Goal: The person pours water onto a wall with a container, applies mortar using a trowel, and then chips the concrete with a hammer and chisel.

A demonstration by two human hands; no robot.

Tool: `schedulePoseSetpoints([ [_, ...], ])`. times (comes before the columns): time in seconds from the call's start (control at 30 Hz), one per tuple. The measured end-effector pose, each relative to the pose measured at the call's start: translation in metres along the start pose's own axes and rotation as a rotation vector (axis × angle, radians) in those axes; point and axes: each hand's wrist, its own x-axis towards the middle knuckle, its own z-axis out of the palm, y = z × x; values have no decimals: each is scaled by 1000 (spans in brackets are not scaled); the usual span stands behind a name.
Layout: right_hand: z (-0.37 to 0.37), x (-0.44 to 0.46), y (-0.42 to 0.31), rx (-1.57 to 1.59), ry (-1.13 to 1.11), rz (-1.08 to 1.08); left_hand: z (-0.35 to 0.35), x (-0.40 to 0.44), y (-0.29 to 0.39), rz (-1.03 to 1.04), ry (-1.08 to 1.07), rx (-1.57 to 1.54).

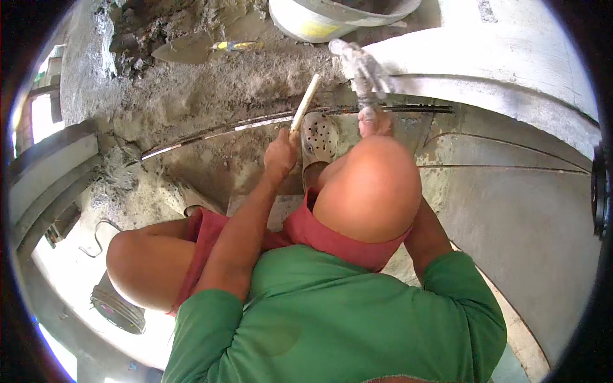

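My left hand point(281, 153) is closed around the lower end of a pale, narrow stick point(306, 105), which points up and away from me. To the right, beyond my raised knee, my right hand point(374, 121) grips the handle of a brush-like tool point(364, 69). Its whitish, caked head is slightly blurred and lies beside the left end of a white curved ledge point(447, 84). Part of my right hand is hidden behind the knee.
A mortar-stained bucket point(306, 22) stands at the top. A trowel point(185, 50) with a yellow handle lies on rough mortar at upper left. Long thin strips point(236, 127) cross the floor beyond my sandalled feet. A grey slab point(504, 210) extends at right.
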Motion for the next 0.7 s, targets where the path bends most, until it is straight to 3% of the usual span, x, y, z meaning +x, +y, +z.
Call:
schedulePoseSetpoints([
  [0.03, 6, -3, -11, -258, -30, 314, -4, -3, 3, -8, -4, 14],
  [0.07, 8, 0, -3, -257, -30, 315, 1, -4, -3, -8, -4, 16],
  [0.13, 17, 20, 32, -277, -244, 623, 12, 9, -18, -11, -40, -1],
  [0.2, 19, 22, 30, -204, -280, 613, -4, 2, -6, -9, -16, 5],
  [0.27, 8, 2, 3, -26, -100, 358, 0, -10, -13, -24, -40, 15],
  [0.3, 0, 3, 5, 89, -119, 252, 4, -9, -25, 20, -13, -52],
  [0.37, -18, 4, -4, 117, -133, 252, 19, 13, -62, 101, 30, -157],
  [0.5, -37, -5, -35, 176, -163, 293, -18, 12, -42, 159, 48, -248],
  [0.7, -23, -21, 10, 117, -91, 411, -9, 27, -22, 230, 56, -84],
])
